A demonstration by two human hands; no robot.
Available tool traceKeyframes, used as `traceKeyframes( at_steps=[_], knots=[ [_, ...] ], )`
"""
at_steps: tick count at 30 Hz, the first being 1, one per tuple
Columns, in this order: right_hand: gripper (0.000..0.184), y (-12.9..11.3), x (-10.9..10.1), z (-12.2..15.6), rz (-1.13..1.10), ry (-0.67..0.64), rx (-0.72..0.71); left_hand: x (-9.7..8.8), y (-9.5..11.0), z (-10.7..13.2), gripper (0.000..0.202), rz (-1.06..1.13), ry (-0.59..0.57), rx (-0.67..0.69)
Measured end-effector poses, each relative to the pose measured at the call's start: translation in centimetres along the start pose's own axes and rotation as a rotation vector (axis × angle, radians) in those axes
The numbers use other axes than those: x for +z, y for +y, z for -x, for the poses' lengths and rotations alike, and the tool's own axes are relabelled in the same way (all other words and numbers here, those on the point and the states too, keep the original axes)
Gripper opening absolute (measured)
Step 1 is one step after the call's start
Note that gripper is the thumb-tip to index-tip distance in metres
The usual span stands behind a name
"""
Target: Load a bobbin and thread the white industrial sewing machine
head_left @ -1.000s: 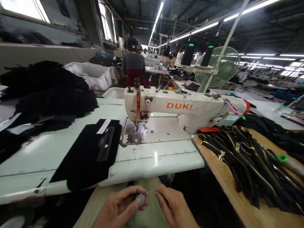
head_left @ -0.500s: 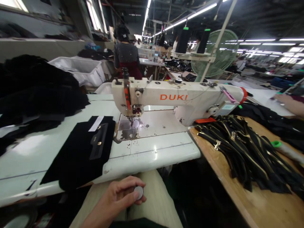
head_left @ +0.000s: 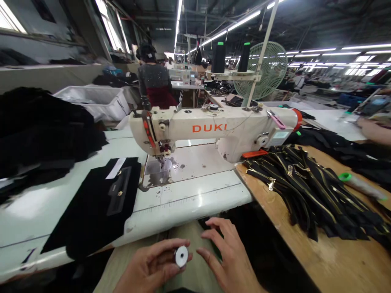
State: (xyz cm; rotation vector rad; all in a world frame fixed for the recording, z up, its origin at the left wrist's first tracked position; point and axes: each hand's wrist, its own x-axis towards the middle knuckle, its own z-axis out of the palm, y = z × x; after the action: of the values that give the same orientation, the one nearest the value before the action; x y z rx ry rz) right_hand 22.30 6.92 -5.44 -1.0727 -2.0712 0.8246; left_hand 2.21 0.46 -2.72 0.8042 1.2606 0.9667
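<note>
Between the thumb and fingers of my left hand (head_left: 152,262) is a small round metal bobbin (head_left: 181,256), its flat face with a centre hole turned toward me. My right hand (head_left: 227,254) is just to the right of it, fingers apart and curved, holding nothing. Both hands are over my lap, below the front edge of the sewing table (head_left: 195,205). Behind them stands a white sewing machine (head_left: 210,126) with orange lettering. A black fabric piece (head_left: 97,203) with a dark patch and a white strip lies left of the needle area.
Black zippers (head_left: 305,187) with gold teeth are heaped on a wooden board (head_left: 330,260) at the right. Dark cloth (head_left: 42,134) is piled at the left, near a white bin (head_left: 94,101). Thread cones (head_left: 219,59) and a fan (head_left: 265,71) stand behind. Another person (head_left: 154,77) is further back.
My right hand has come into view beside the left. The bobbin has turned, so its centre hole now shows. The whole view has shifted slightly.
</note>
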Motion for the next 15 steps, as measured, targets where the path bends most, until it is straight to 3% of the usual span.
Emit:
traceKeyframes(
  at_steps=[4,6,9,15],
  knots=[
    [0.048,-1.0,1.6,-0.4,-0.755,-0.309,0.383,-0.9,-0.7,-0.4,0.026,-0.378,0.115,0.399],
    [0.059,-1.4,2.8,-0.6,-0.984,-0.366,0.442,-1.4,-0.9,-0.3,0.03,-0.599,0.168,0.625],
    [0.063,-2.0,4.0,-1.1,-1.028,-0.375,0.43,-1.9,-1.1,0.2,0.039,-0.763,0.198,0.805],
    [0.048,-3.0,4.8,-2.2,-1.134,-0.41,0.422,-2.3,-1.2,0.9,0.045,-0.838,0.292,0.884]
  ],
)
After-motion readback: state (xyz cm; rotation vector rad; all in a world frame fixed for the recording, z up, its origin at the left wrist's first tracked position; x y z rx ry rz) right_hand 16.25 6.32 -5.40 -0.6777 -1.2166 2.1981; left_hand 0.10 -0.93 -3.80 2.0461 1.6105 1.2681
